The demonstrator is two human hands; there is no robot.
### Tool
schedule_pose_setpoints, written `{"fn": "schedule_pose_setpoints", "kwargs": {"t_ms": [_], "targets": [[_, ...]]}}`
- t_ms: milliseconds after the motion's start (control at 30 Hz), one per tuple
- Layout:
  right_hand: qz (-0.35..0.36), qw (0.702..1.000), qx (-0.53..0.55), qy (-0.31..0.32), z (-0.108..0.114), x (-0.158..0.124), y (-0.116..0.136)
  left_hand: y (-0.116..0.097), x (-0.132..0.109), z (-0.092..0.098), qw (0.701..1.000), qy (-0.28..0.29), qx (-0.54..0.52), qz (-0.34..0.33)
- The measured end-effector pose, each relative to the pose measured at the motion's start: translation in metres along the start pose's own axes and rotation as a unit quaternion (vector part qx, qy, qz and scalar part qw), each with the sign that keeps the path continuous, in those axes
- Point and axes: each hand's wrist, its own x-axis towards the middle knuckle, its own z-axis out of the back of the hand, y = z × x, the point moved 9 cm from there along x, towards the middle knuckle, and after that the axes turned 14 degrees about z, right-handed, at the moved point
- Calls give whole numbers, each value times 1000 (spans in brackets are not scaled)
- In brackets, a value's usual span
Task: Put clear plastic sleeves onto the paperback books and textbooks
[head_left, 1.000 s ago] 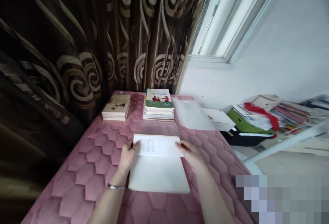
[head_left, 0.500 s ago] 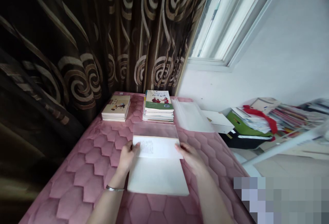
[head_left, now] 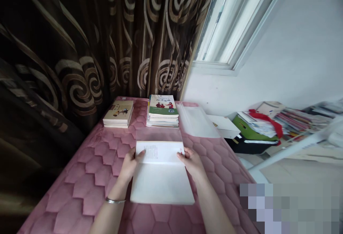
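A book lies opened in front of me on the pink quilted surface, its lower page blank and a printed flap or cover at its far side. Beyond that far edge a clear plastic sleeve sticks out. On the left edge of the printed part, my left hand is closed, thumb on top and the other fingers mostly hidden underneath. Gripping the right edge in the same way is my right hand, its thumb beside some small red print.
Further back are a short stack of beige books, a taller stack of books and a pile of clear plastic covers. A white box and a green-black bin of papers are on the right. A dark patterned curtain hangs behind.
My right thumb has slid inward over the printed part, and red print now shows beside it. The whole view has shifted slightly; both hands stay on the book.
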Motion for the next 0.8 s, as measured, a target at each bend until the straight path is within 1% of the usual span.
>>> {"fn": "schedule_pose_setpoints", "kwargs": {"t_ms": [100, 233, 333, 433, 500, 600, 700, 800], "targets": [[6, 999, -38, 10, 2, 0, 1, 3, 1, -1, 1000, 7, -9, 11], [26, 992, -124, -20, 12, 1, 6, 5, 2, 1, 1000, -1, 4, 20], [35, 988, -148, -24, 15, 1, 8, 6, 2, 1, 1000, -4, 20, 17], [39, 989, -143, -11, 15, 1, 9, 8, 4, 2, 999, -21, 34, 7], [40, 992, -123, 8, 13, 1, 9, 9, 5, 2, 999, -27, 36, 4], [34, 994, -99, 29, 10, 0, 9, 7, 3, -1, 1000, -10, 25, 7], [22, 994, -105, 14, 11, -1, 9, -3, -3, -5, 1000, 24, 10, 2], [15, 995, -102, -15, 12, -2, 11, -9, -7, -4, 999, 41, 3, 8]]}}
